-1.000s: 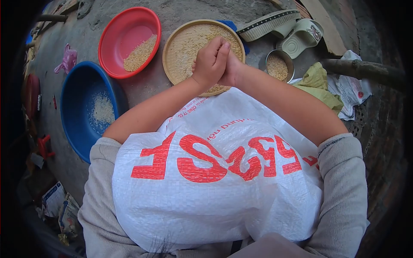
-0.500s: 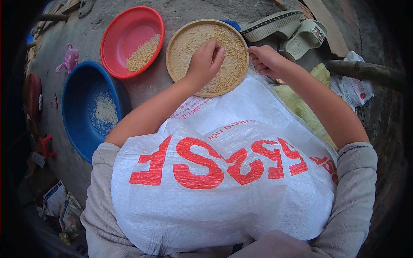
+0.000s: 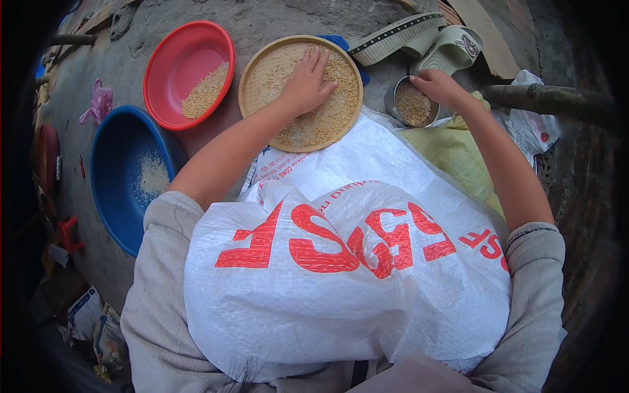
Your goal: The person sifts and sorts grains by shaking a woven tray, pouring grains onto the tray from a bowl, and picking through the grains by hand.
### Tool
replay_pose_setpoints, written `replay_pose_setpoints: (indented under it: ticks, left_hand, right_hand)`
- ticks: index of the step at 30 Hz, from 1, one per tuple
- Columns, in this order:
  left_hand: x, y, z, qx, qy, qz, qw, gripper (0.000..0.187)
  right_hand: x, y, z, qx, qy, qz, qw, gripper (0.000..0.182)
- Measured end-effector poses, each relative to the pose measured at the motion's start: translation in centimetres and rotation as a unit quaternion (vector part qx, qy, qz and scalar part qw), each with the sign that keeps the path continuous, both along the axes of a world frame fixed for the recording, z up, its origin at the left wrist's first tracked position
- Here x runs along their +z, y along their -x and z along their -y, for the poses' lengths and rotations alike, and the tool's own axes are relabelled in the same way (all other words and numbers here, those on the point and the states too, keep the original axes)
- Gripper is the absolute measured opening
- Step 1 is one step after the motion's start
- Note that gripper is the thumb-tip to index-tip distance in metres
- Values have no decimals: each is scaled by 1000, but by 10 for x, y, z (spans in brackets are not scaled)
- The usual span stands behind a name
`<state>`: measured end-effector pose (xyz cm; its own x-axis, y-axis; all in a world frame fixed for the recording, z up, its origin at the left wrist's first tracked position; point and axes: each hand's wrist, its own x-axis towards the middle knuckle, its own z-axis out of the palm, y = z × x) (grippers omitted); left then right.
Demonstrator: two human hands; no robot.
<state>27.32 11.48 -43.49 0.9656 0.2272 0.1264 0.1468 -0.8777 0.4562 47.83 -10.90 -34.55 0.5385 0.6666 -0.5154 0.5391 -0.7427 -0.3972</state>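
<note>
Grain (image 3: 337,118), loose, on round tray (image 3: 242,98), ahead of you, slightly L of ctr.
Your L hand (image 3: 306,85): nearer, on the grain, fingers spread, grasping nothing visible. Your R hand (image 3: 440,88): R of tray, fingers curled at rim of metal tin (image 3: 392,108) w/ grain; grip or touch, can't tell. Tray: no long axis.

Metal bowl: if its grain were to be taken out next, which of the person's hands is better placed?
Probably the right hand: it is at the rim of the metal bowl, while the left hand is spread over the grain in the round tray.
</note>
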Motion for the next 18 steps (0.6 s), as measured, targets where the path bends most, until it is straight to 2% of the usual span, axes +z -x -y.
replay_pose_setpoints:
  ticks: [1, 3, 4, 6, 8, 11, 16, 18]
  left_hand:
    - [-2, -2, 5, 0, 1, 1, 1000, 67]
    - [-4, -2, 15, -83, -9, 11, 996, 64]
    - [-4, -2, 19, -83, -9, 10, 996, 64]
    - [-5, 2, 28, -167, -7, 5, 986, 60]
    - [-7, 11, 33, -206, 4, 9, 978, 54]
    - [-13, 31, 31, -275, 6, 32, 961, 43]
    - [-3, 60, 10, -345, -48, 89, 933, 34]
    - [3, 67, 2, -319, -25, 49, 946, 33]
  right_hand:
    - [0, 3, -7, 18, -37, 19, 999, 40]
    - [-1, 11, -18, 18, -57, -8, 998, 39]
    - [-3, 15, -23, 17, -77, -37, 996, 37]
    - [-1, 25, -30, 25, -87, -38, 995, 36]
    - [2, 37, -36, 33, -97, -37, 994, 35]
    - [-1, 51, -44, -70, -82, -246, 963, 32]
    - [-19, 86, -46, -132, -47, -346, 928, 30]
    - [-25, 103, -48, -209, -36, -449, 868, 34]
